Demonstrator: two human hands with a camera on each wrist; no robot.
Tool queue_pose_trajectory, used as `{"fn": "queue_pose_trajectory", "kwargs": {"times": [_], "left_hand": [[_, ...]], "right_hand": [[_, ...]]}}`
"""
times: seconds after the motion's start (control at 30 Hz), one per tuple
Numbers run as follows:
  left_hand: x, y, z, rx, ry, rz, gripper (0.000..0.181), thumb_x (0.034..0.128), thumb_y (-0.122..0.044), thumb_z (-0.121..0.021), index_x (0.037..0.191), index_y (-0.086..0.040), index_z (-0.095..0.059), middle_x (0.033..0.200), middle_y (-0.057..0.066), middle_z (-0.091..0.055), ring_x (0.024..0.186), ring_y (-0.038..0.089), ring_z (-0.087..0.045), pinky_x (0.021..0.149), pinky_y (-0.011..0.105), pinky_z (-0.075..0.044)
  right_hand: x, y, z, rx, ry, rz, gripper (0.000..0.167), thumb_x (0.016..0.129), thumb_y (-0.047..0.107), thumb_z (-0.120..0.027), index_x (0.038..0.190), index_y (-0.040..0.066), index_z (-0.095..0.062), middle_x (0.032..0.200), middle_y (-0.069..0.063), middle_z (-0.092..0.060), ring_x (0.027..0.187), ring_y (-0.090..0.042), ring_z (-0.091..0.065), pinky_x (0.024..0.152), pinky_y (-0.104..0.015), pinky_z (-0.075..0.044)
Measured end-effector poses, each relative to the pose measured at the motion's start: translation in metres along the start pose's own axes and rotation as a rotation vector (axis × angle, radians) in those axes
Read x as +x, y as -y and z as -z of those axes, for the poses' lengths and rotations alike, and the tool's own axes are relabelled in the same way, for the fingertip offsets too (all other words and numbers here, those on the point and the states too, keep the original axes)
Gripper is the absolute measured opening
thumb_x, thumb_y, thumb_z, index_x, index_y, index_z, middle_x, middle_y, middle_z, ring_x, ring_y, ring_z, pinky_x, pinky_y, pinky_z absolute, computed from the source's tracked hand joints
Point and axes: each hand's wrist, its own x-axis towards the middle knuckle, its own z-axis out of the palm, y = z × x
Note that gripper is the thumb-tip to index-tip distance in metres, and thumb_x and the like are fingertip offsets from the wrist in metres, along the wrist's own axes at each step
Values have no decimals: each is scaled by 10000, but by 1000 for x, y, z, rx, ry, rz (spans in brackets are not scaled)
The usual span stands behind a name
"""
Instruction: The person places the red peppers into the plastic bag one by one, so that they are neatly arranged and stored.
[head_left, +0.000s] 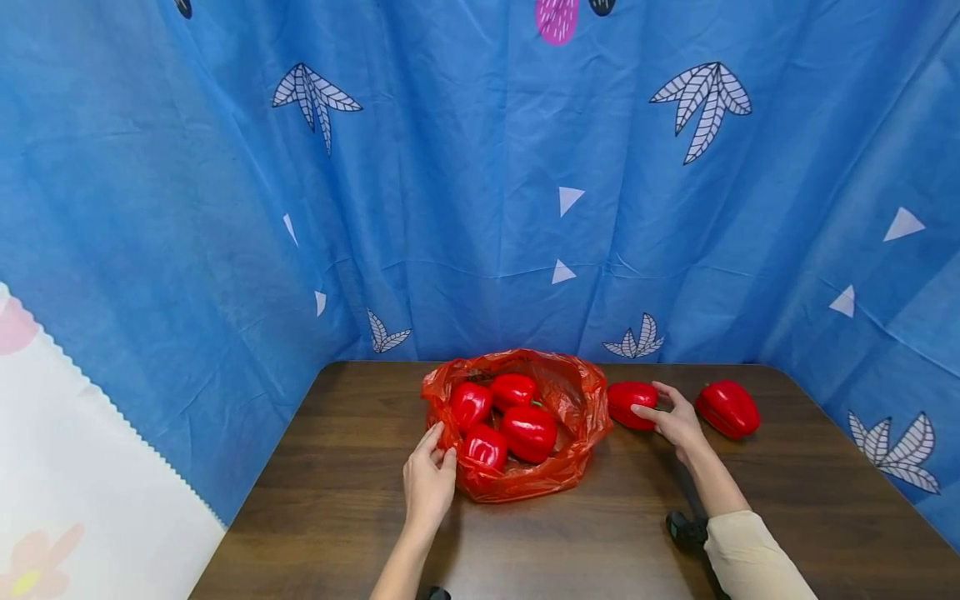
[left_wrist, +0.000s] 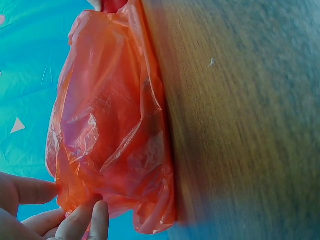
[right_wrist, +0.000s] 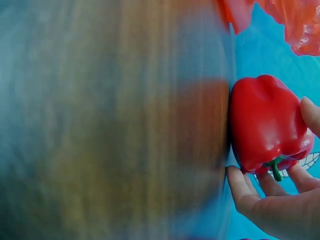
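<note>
A thin red plastic bag point(head_left: 517, 492) stands with its mouth wide on the wooden table, several glossy red bell peppers point(head_left: 529, 433) inside it. My left hand point(head_left: 429, 483) pinches the bag's left rim; in the left wrist view the fingers point(left_wrist: 75, 220) lie on either side of the crumpled plastic point(left_wrist: 107, 115). Just right of the bag, my right hand point(head_left: 678, 421) grips another red bell pepper point(head_left: 626, 404) by its right end. The right wrist view shows this pepper point(right_wrist: 267, 117) against the tabletop, green stem towards the palm, thumb and fingers around it.
One more red bell pepper point(head_left: 729, 409) lies on the table point(head_left: 337, 483) to the right of my right hand. A blue patterned curtain point(head_left: 480, 208) hangs behind the table and along its sides. White cloth point(head_left: 75, 450) hangs at the left. Beneath the right wrist is a small black device point(head_left: 684, 530).
</note>
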Motion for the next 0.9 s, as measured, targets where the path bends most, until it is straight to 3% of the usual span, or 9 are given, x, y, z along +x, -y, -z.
{"fn": "queue_pose_trajectory", "kwargs": {"times": [0.33,0.57,0.77,0.9], "left_hand": [[0,-1,0,3,-14,-31,435,856,46,-653,1289,26,-614,1342,222,-590,999,335,-686,887,470,-557],[0,0,-1,-9,-6,-21,432,864,32,-652,1294,29,-609,1351,222,-583,1030,356,-678,907,471,-541],[0,2,-2,-3,-18,-40,426,857,44,-652,1281,36,-616,1339,226,-591,1005,337,-684,888,467,-555],[0,2,-2,5,-29,-53,425,852,46,-655,1275,30,-624,1332,219,-599,958,303,-694,856,452,-571]], "right_hand": [[-5,1,0,19,-31,-27,858,922,301,-657,1562,57,-141,1572,-304,-183,1377,-473,-280,1096,-555,-397],[-9,5,8,65,-82,-53,898,909,333,-676,1571,84,-123,1590,-279,-164,1396,-467,-269,1099,-540,-389],[-20,24,9,114,-158,-5,894,906,328,-685,1577,121,-132,1605,-240,-173,1408,-449,-278,1079,-509,-408],[-30,42,4,146,-200,53,845,913,304,-679,1573,146,-174,1605,-198,-217,1381,-413,-343,1053,-424,-453]]}}
